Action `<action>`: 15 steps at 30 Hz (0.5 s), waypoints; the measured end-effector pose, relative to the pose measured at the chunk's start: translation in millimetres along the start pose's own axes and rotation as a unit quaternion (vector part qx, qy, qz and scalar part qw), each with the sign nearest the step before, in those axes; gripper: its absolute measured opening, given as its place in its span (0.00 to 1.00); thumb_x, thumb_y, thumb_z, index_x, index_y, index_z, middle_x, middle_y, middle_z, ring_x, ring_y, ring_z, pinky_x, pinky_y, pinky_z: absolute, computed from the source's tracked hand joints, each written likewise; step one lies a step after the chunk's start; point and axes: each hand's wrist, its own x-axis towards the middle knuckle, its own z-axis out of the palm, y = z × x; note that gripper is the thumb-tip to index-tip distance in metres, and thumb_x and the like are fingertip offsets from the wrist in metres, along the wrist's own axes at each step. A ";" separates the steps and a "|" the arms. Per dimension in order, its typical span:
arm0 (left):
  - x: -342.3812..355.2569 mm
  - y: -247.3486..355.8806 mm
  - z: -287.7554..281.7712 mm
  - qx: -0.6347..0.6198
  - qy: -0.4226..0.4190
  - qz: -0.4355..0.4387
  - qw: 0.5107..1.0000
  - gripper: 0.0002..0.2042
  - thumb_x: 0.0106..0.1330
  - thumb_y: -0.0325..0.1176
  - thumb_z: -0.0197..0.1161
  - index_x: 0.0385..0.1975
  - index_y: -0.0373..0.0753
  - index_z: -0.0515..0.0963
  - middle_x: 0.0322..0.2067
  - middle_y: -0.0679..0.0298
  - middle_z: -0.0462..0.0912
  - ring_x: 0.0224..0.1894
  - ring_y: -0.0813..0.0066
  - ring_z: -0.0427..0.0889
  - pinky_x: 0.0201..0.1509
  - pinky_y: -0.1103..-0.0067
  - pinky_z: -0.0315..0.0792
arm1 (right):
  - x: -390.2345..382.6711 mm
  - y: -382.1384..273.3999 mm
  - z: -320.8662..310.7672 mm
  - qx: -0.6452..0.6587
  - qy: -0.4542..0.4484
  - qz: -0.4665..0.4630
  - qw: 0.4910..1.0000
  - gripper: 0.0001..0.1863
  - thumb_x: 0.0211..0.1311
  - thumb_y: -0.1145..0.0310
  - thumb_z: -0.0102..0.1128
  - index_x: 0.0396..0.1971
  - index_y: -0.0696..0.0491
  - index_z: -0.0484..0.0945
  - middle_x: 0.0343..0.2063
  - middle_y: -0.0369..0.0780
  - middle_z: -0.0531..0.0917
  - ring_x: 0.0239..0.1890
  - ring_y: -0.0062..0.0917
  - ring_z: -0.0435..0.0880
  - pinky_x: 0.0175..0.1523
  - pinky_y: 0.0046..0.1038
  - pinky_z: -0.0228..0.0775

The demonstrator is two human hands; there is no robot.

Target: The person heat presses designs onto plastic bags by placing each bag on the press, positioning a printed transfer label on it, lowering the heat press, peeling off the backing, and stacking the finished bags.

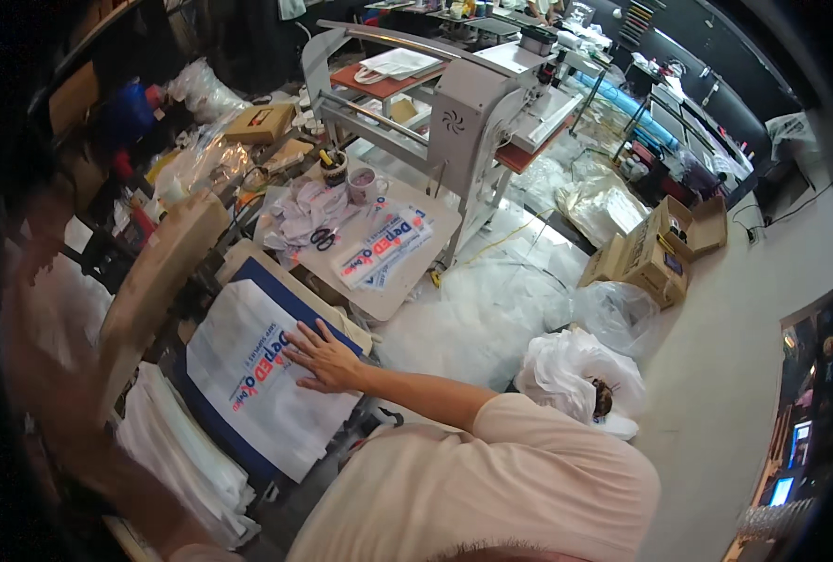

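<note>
A white fabric bag with blue and red print (268, 382) lies flat on the dark blue pad (197, 409) of a press. My right hand (326, 358) rests palm down on the bag, beside the print, fingers spread and holding nothing. At the left edge my left hand (49, 242) is raised beside the press's tilted upper plate (161, 281), which has a worn brown cover. That hand and its forearm are smeared and dim, so its fingers cannot be made out.
A stack of white fabric (177, 450) hangs beside the press. A small table (440, 239) holds printed sheets (383, 248), scissors (322, 239), scraps and a mug (364, 185). Behind stands a larger grey machine (472, 117). Plastic wrapping (486, 309) and a cardboard box (641, 258) lie on the floor.
</note>
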 end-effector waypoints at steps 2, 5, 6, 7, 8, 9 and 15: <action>-48.7 83.0 65.3 -0.242 -0.137 -0.006 0.961 0.19 0.70 0.37 0.62 0.54 0.32 0.81 0.47 0.52 0.86 0.48 0.54 0.84 0.54 0.68 0.75 | -0.1 3.3 8.3 0.008 0.016 -0.007 1.000 0.41 0.67 0.40 0.52 0.73 0.52 0.64 0.75 0.47 0.59 0.79 0.49 0.48 0.79 0.60 0.32; -134.0 122.6 186.4 -0.398 -0.240 -0.254 0.848 0.21 0.75 0.42 0.56 0.58 0.31 0.78 0.58 0.44 0.78 0.61 0.43 0.75 0.66 0.56 0.66 | 5.9 -4.6 12.3 0.016 0.042 -0.012 0.999 0.34 0.65 0.55 0.59 0.67 0.56 0.70 0.70 0.48 0.67 0.74 0.47 0.62 0.76 0.54 0.47; -180.0 120.5 231.3 -0.363 -0.247 -0.302 0.847 0.24 0.77 0.45 0.53 0.62 0.31 0.75 0.64 0.43 0.73 0.67 0.43 0.71 0.70 0.54 0.62 | 13.4 -7.2 10.1 0.017 0.046 -0.016 0.999 0.34 0.65 0.55 0.59 0.67 0.56 0.70 0.70 0.48 0.67 0.74 0.47 0.62 0.76 0.54 0.47; -225.8 126.8 265.1 -0.360 -0.244 -0.302 0.849 0.24 0.77 0.45 0.53 0.62 0.31 0.75 0.64 0.43 0.73 0.67 0.43 0.71 0.70 0.54 0.62 | 19.8 -5.5 6.6 0.088 0.024 0.003 0.996 0.27 0.64 0.59 0.60 0.60 0.57 0.75 0.65 0.47 0.73 0.71 0.43 0.67 0.74 0.51 0.51; -270.8 135.9 292.0 -0.261 -0.268 -0.316 0.872 0.27 0.78 0.47 0.50 0.66 0.32 0.71 0.69 0.43 0.67 0.71 0.43 0.64 0.74 0.53 0.56 | 24.2 -2.6 1.3 0.156 0.001 0.023 0.987 0.20 0.63 0.63 0.60 0.52 0.57 0.80 0.59 0.46 0.79 0.67 0.40 0.72 0.72 0.49 0.55; -296.2 140.5 306.3 -0.161 -0.290 -0.330 0.884 0.30 0.79 0.50 0.47 0.70 0.32 0.66 0.73 0.44 0.61 0.76 0.44 0.57 0.77 0.52 0.51 | 29.7 -2.5 -9.3 0.132 -0.022 0.038 0.990 0.13 0.60 0.67 0.61 0.41 0.57 0.85 0.51 0.42 0.85 0.60 0.36 0.79 0.66 0.45 0.62; -293.3 155.7 295.2 -0.124 -0.340 -0.325 0.874 0.31 0.78 0.51 0.47 0.75 0.38 0.60 0.77 0.48 0.53 0.78 0.40 0.49 0.79 0.49 0.44 | 14.6 20.0 -9.5 0.077 0.092 -0.041 0.992 0.12 0.59 0.68 0.62 0.40 0.54 0.87 0.52 0.40 0.85 0.61 0.35 0.79 0.65 0.41 0.65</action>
